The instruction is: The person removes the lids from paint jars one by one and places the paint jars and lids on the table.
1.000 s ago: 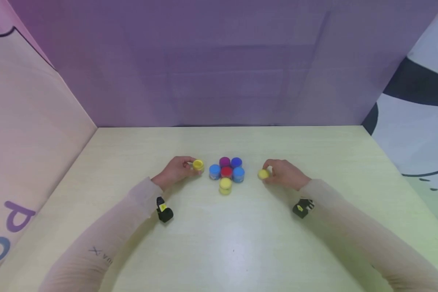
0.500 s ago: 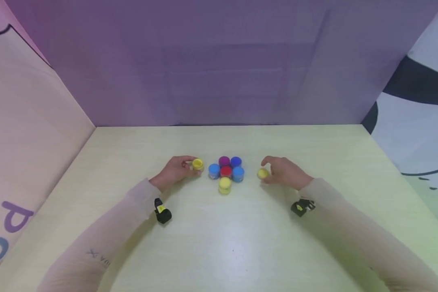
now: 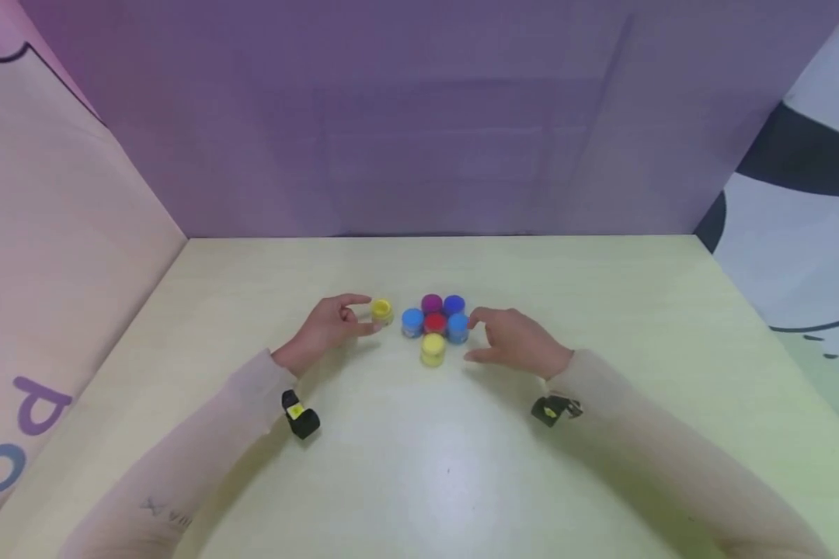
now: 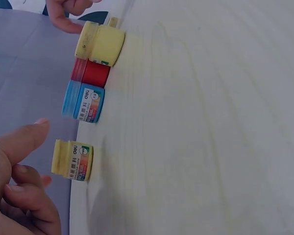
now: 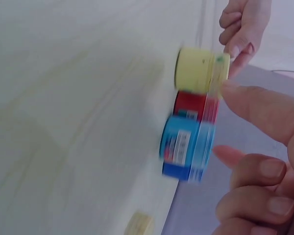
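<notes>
My left hand (image 3: 332,324) has its thumb and index finger spread beside a small yellow paint jar (image 3: 381,312), its other fingers curled in. That jar stands upright, its top a brighter yellow than the pale lids. In the left wrist view a gap shows between the thumb and the jar. My right hand (image 3: 520,341) holds nothing; its index fingertip is right at the light blue jar (image 3: 457,329) and its thumb lies lower, toward the pale yellow jar (image 3: 433,350). A pale yellow lid-like piece (image 5: 139,225) sits on the table, hidden by the right hand in the head view.
A red jar (image 3: 435,324) stands mid-cluster, with a purple jar (image 3: 431,305) and a dark blue jar (image 3: 454,306) behind, and another light blue jar (image 3: 412,322) to its left. A purple backdrop (image 3: 433,155) rises behind the table (image 3: 419,466).
My right hand has let go of the yellow lid-like piece and moved left to the jar cluster. My left fingers have loosened from the yellow jar and drawn slightly left.
</notes>
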{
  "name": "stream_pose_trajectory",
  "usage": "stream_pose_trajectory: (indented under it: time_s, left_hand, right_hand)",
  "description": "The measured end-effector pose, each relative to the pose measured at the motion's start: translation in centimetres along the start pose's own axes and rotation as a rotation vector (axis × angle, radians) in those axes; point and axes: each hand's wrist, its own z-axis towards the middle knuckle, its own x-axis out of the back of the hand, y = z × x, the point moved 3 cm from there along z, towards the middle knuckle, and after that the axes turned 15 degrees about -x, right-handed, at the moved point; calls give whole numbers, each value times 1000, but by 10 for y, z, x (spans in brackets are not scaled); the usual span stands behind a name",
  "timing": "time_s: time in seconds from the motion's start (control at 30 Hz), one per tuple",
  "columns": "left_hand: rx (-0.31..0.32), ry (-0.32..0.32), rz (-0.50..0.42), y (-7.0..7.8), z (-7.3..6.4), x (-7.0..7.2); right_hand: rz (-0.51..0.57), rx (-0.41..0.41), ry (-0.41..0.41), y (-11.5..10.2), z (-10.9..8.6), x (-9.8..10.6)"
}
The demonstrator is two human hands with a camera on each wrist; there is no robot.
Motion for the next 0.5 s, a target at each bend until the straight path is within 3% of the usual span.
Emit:
stream_pose_trajectory:
  time_s: [0.23,0.5]
  left_hand:
    - [-56,33,-41,7,-10,0]
    - [-131,12,-73,17,-17,-9]
  right_hand:
    - [-1,56,3,-19,3,-7]
    - [-6,25,6,-30,9,-17]
